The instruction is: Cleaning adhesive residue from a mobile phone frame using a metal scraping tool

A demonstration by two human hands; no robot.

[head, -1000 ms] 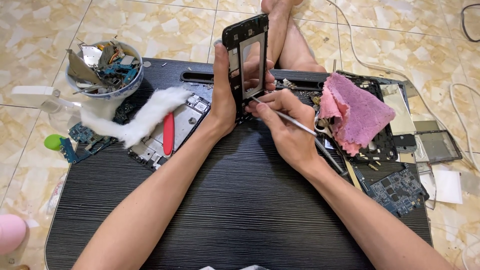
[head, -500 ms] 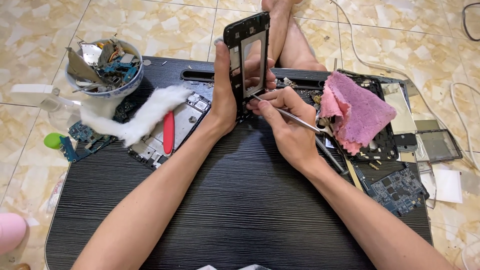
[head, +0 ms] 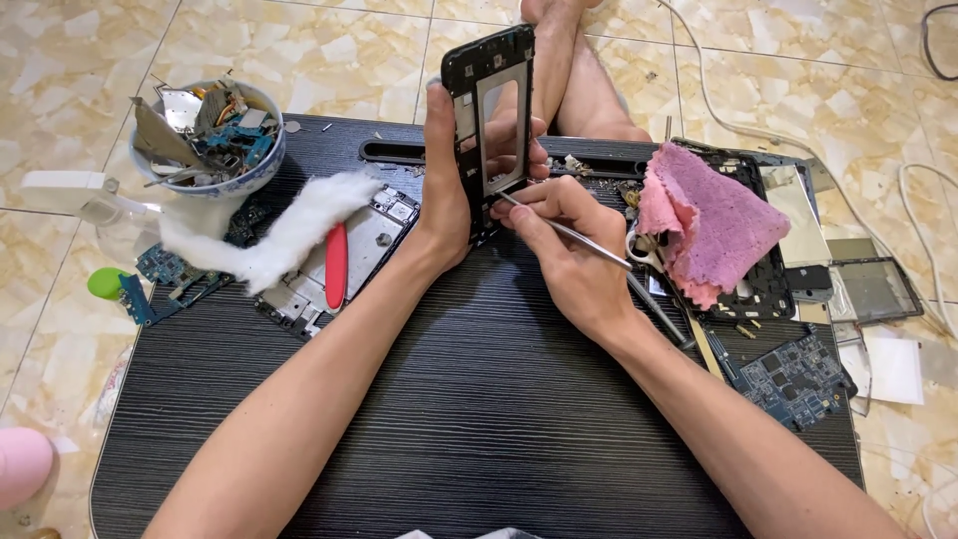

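Left hand (head: 447, 190) clamps an upright black phone frame (head: 491, 120); right hand (head: 564, 250) pinches metal tweezers (head: 589, 245) against its lower edge, above the worktop (head: 479, 399).

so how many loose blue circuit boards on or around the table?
3 that I can tell: one at the right edge, one at the left edge beside the green cap, one in the bowl. More may be hidden under the cloth or cotton.
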